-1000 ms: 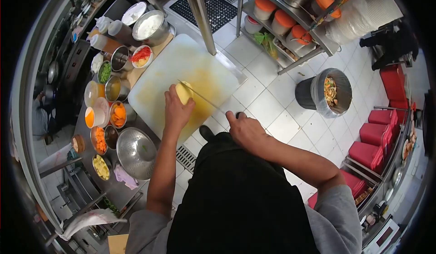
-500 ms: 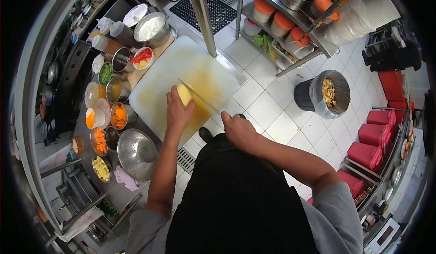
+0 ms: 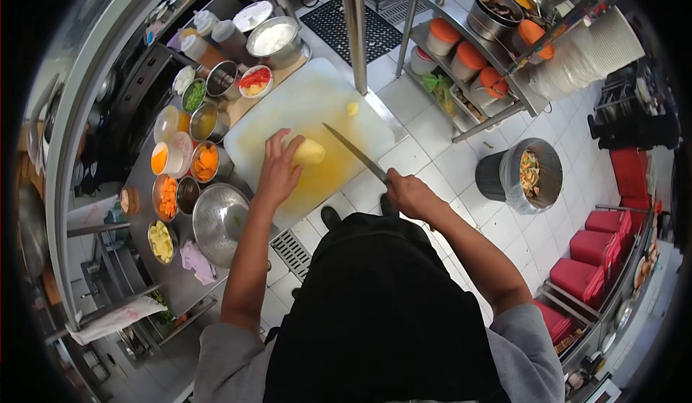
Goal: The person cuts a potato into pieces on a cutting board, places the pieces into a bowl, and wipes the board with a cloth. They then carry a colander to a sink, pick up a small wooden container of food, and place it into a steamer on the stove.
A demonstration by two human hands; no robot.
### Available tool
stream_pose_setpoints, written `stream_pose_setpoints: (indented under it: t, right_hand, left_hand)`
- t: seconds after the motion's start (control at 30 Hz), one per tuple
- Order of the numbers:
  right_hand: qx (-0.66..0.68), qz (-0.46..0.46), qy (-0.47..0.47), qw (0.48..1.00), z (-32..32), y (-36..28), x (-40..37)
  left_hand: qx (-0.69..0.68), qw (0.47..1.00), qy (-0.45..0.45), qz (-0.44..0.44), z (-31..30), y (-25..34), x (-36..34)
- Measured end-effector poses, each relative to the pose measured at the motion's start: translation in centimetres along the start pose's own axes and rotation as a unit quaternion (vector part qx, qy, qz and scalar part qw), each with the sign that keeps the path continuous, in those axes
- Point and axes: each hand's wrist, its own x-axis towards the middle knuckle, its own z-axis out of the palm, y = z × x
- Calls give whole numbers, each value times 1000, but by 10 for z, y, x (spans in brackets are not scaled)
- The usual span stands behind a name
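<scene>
A peeled potato [image 3: 310, 152] lies on the yellow-stained white cutting board [image 3: 267, 125]. My left hand [image 3: 280, 169] is at its left end, thumb and index finger around that end and the other fingers spread. In my right hand [image 3: 414, 195], closed round the handle, is a knife [image 3: 355, 152]. Its blade points up and left over the board's right part, apart from the potato. A small yellow cut piece [image 3: 352, 108] rests near the board's far right corner.
Left of the board stand bowls of carrot pieces [image 3: 167, 198] and yellow chunks [image 3: 161, 241], a colander [image 3: 220, 226] and sauce bottles [image 3: 202, 51]. A metal post [image 3: 353, 35] rises at the board's far corner. A lined bin [image 3: 533, 176] stands on the floor at right.
The knife has moved off the potato to the right. A small cut piece now lies at the board's far right. My left fingers have spread, and the view has shifted.
</scene>
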Motion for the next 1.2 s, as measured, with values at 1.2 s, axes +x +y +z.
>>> stream_pose_setpoints:
  t: [1.2]
  right_hand:
    - [-189,-46,-22,981,3,-118,52]
  left_hand:
    - [-66,976,187,-85,33,18,-27]
